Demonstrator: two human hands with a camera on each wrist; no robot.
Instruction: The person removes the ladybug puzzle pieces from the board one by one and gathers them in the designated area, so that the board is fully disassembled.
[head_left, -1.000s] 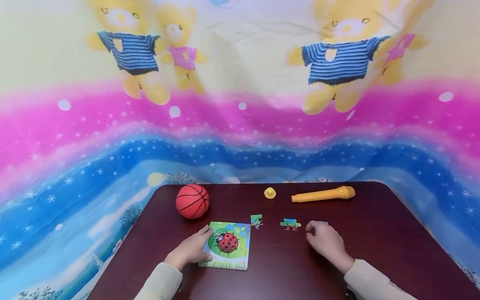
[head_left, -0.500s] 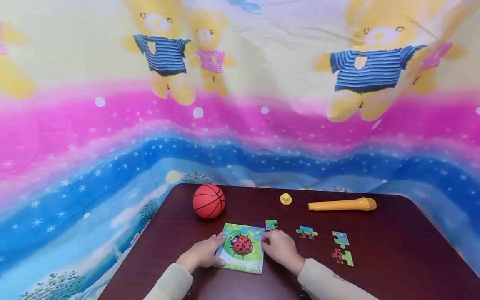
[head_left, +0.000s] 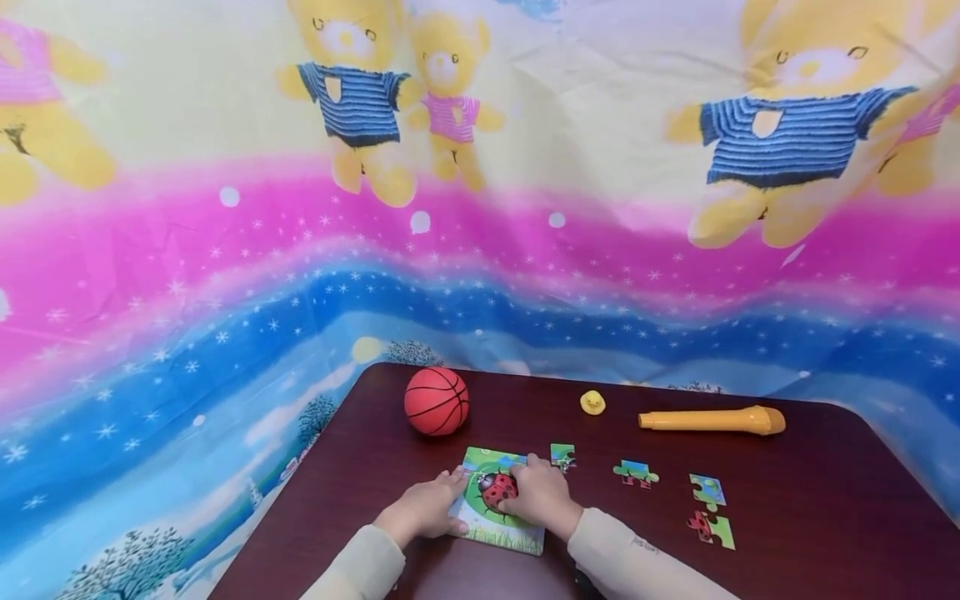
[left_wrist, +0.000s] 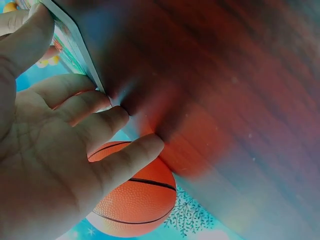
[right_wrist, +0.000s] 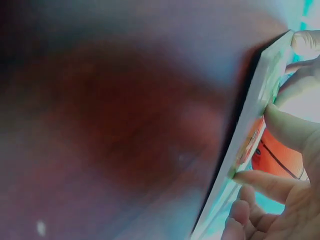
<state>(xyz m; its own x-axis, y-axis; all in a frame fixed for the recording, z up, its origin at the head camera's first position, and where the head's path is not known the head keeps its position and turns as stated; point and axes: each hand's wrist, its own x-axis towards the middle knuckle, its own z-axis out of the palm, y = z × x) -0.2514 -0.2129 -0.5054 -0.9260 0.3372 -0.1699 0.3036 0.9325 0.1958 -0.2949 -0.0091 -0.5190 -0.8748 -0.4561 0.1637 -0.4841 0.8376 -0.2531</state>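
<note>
A square puzzle board with a red ladybug picture lies flat on the dark table. My left hand rests at its left edge, fingers nearly straight; in the left wrist view the thumb and fingers touch near the edge. Above the board's right side is my right hand. Its thumb and index finger press the top apart from each other, the other fingers bent. No loose piece shows between them. The right hand covers the upper right of the picture.
Loose puzzle pieces lie right of the board: a green one, a blue-green one and a pair further right. Behind stand a red toy basketball, a small yellow duck and a yellow toy microphone. A printed curtain surrounds the table.
My right hand has moved left from the right-hand loose pieces to the board's edge, then onto its top. Those pieces are now uncovered. My left hand stays at the board; the head view has turned.
</note>
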